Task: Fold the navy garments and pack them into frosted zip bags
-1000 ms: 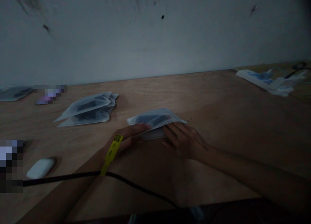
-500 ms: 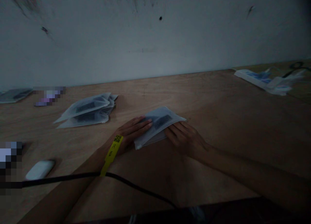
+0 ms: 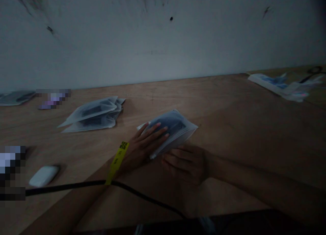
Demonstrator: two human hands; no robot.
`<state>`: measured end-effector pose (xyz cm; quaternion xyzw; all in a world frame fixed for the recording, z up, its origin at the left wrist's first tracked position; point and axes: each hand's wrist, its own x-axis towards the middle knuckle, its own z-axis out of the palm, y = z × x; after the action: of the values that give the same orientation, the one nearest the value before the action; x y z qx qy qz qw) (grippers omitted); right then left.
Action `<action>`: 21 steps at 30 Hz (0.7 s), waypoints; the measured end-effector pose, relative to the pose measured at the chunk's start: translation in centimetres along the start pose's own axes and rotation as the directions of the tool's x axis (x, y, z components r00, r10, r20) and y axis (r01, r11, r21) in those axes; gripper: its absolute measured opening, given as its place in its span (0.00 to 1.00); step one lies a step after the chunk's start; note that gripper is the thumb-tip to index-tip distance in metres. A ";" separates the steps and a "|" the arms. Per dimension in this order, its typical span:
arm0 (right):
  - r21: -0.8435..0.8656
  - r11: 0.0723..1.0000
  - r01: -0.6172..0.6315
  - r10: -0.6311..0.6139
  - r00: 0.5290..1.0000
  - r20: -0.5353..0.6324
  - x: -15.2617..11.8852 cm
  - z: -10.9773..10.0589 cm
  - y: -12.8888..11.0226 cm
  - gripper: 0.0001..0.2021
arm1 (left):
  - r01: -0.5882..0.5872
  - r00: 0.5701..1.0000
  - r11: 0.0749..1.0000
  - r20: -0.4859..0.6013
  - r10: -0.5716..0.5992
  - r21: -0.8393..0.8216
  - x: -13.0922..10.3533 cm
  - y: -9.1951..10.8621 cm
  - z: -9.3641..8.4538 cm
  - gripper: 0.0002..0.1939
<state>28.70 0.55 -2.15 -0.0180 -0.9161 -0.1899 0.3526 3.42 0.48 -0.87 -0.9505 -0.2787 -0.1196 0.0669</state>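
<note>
A frosted, see-through plastic bag [image 3: 182, 134] lies on the wooden table with a dark, flat item inside it. My left hand [image 3: 146, 143] rests on the bag's left part, fingers spread and laid flat. My right hand [image 3: 187, 162] is just in front of the bag's near edge, its fingers curled inward and pointing left. Whether anything is between those fingers is hidden in the dim light. To the left, more frosted bags [image 3: 93, 116] with dark contents lie stacked on one another.
A white rounded case [image 3: 44, 175] sits at the left front. Another bag [image 3: 17, 97] lies at the far left, near blurred-out items. A white power strip [image 3: 277, 85] is at the back right. A black cable [image 3: 68, 185] with a yellow tag [image 3: 118, 162] crosses the near view.
My right hand has come off the bag's right edge, moving toward me and curling. My left hand has slid a little right and spread over the bag.
</note>
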 end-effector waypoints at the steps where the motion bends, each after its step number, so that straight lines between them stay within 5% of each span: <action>1: 0.004 1.000 0.008 -0.008 1.000 -0.011 0.1 0.1 -0.2 0.08 | 0.005 1.000 1.000 -0.006 -0.005 0.018 0.1 0.4 0.0 0.30; 14: 0.077 0.993 -0.094 0.099 0.993 -0.064 2.8 3.4 -1.2 0.13 | 0.046 0.996 0.993 0.074 -0.054 0.105 0.2 0.8 0.7 0.27; 21: 0.107 0.983 -0.148 0.154 0.987 -0.054 2.9 2.8 -0.9 0.10 | -0.016 0.992 0.998 0.129 0.008 0.059 -0.2 0.0 0.9 0.28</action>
<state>24.58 0.48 -2.45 -0.0635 -0.9093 -0.1158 0.3947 3.43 0.54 -1.79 -0.9555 -0.2803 -0.0495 0.0778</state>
